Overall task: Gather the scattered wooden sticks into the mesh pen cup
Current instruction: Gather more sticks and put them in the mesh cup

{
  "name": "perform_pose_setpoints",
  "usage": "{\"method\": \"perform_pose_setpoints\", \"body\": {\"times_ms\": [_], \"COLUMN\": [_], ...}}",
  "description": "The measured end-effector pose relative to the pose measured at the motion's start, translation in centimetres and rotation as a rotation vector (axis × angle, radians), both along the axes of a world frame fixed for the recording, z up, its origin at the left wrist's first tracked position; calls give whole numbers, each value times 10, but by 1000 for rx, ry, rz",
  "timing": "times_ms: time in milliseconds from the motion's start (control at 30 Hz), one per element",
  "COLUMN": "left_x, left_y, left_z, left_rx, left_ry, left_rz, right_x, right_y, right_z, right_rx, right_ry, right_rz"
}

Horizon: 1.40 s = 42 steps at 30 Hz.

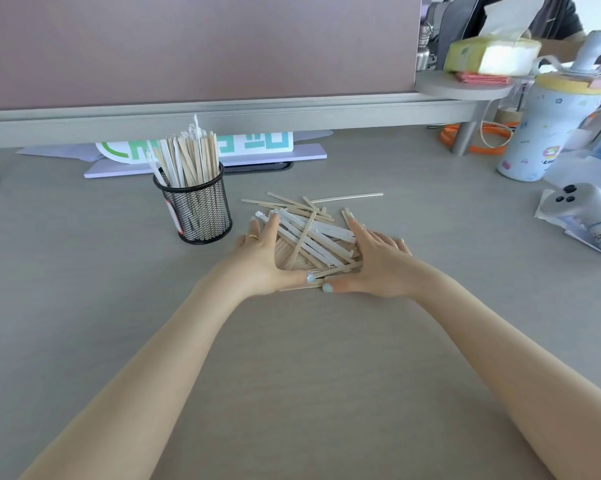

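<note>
light: bright, even, soft shadows | glare: far right | edges: wide-angle bending | focus: slightly soft

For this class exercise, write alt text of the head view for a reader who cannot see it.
Two bare hands, left hand and right hand, cup a loose pile of wooden sticks between them on a grey desk. A black mesh pen cup, already holding upright sticks, stands just left of the pile. A patterned bottle stands far right.
</note>
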State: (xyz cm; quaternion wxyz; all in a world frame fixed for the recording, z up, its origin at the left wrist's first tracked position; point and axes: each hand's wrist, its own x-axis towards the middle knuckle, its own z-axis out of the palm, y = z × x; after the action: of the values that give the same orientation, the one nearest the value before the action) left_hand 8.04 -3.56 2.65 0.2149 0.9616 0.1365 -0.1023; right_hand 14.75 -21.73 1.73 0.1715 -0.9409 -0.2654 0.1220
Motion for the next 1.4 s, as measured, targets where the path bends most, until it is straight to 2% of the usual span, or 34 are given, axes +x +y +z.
{"method": "perform_pose_setpoints", "body": {"times_ms": [100,233,567,1000,1200,1400], "left_x": [10,13,10,4,2,5], "left_y": [0,-3,4,-2,5,14], "left_z": [-4,-2,10,15,22,12], "left_rx": [-29,-101,36,132,178,150], "left_ry": [52,-6,52,100,175,121], "left_rz": [44,-3,-51,32,39,59], "right_x": [2,0,9,7,5,4], "right_y": [9,11,5,12,10,8], "right_z": [1,-1,-3,-7,-10,-11], "right_rx": [12,70,212,175,118,57], "right_ry": [22,-23,1,-10,-100,-216], "right_rz": [-13,5,-26,-80,-90,-67]}}
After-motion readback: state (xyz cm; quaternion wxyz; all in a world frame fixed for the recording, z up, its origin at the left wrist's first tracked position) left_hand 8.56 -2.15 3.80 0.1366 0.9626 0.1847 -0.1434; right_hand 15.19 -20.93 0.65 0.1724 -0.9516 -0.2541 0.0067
